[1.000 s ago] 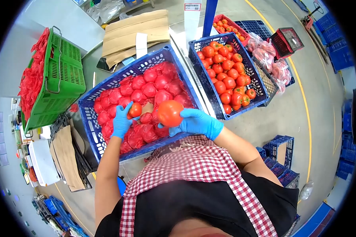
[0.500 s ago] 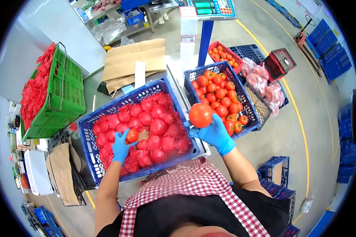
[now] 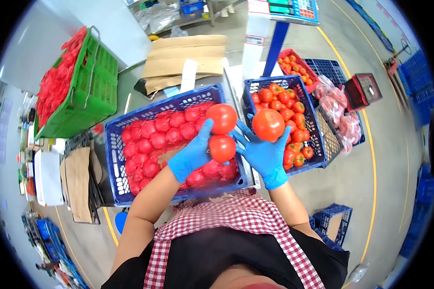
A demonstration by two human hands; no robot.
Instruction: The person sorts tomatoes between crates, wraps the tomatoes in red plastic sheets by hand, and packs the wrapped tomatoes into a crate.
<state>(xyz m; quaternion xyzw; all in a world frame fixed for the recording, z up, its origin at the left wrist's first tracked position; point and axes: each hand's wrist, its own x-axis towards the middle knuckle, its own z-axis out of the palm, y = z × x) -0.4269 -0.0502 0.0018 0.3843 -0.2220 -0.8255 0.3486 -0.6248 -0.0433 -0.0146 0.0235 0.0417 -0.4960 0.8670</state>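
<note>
My left hand point(image 3: 194, 154), in a blue glove, grips two red tomatoes, an upper tomato point(image 3: 221, 119) and a lower tomato point(image 3: 222, 148). My right hand point(image 3: 263, 153), gloved the same, holds another large tomato point(image 3: 268, 125) against its palm, with some fingers spread toward the left hand. Both hands meet over the gap between two crates. Under my left hand is a blue crate point(image 3: 112, 164) packed with red-wrapped round items point(image 3: 157, 140); a patch of brown cardboard shows among them. Behind my right hand stands a blue crate point(image 3: 318, 144) of loose tomatoes point(image 3: 287, 114).
A green crate point(image 3: 94, 79) heaped with red wrapping point(image 3: 60, 79) stands at the left. Flattened cardboard point(image 3: 185, 55) lies behind the packed crate. The scale's blue post point(image 3: 276, 50) rises behind the loose tomatoes. Bagged produce point(image 3: 335, 101) sits on the right.
My left hand has risen from the packed crate and moved right, now with two tomatoes instead of one visible. My right hand still holds its tomato, close beside the left. The view has shifted.
</note>
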